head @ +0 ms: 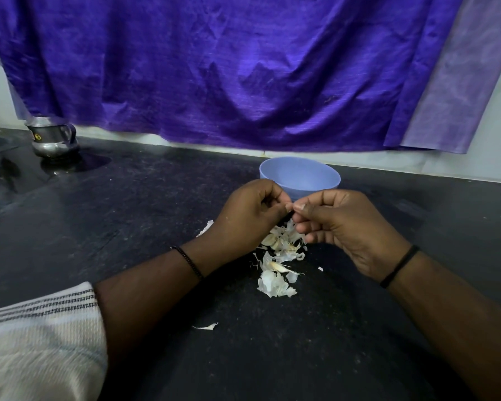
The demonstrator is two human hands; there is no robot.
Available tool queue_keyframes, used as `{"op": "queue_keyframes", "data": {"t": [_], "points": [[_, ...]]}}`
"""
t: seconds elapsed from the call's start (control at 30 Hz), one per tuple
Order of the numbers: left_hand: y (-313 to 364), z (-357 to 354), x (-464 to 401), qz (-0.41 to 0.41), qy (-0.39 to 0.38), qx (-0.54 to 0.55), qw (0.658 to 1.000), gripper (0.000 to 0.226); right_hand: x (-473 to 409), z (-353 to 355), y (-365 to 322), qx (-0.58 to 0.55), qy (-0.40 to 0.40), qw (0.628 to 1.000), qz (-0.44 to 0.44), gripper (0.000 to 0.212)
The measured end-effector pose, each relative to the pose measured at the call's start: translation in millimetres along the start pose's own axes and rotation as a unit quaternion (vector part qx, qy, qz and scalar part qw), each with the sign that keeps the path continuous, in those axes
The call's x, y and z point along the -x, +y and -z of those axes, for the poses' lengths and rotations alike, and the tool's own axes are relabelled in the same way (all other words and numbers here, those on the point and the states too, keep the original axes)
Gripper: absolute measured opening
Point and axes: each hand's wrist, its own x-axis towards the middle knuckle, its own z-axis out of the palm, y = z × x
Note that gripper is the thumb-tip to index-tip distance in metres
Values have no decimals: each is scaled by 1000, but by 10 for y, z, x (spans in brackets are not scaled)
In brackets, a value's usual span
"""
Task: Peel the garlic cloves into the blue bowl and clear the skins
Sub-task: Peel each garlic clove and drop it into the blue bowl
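While both the left hand (pixel 247 209) and right hand (pixel 341 224) pinch a small, hidden garlic clove just before the blue bowl (pixel 299 176), mid-counter, its papery skin looks light, brittle, best nipped at the tip.

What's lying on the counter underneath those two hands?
A pile of white garlic skins lies on the dark counter below the left hand and right hand. The hands cover the pile's far edge, and whatever the fingertips pinch is hidden.
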Motion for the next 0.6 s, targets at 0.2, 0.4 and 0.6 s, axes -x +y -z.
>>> {"op": "queue_keyframes", "data": {"t": [0.2,0.4,0.6], "points": [[4,-32,17,-37,31,-46,998,13,27,-82,8,-20,28,999,13,12],[4,-68,15,-89,78,-66,991,15,30,-118,16,-32,42,998,18,5],[6,-23,7,-127,58,-42,989,19,48,-132,-2,-61,25,998,9,4]]}}
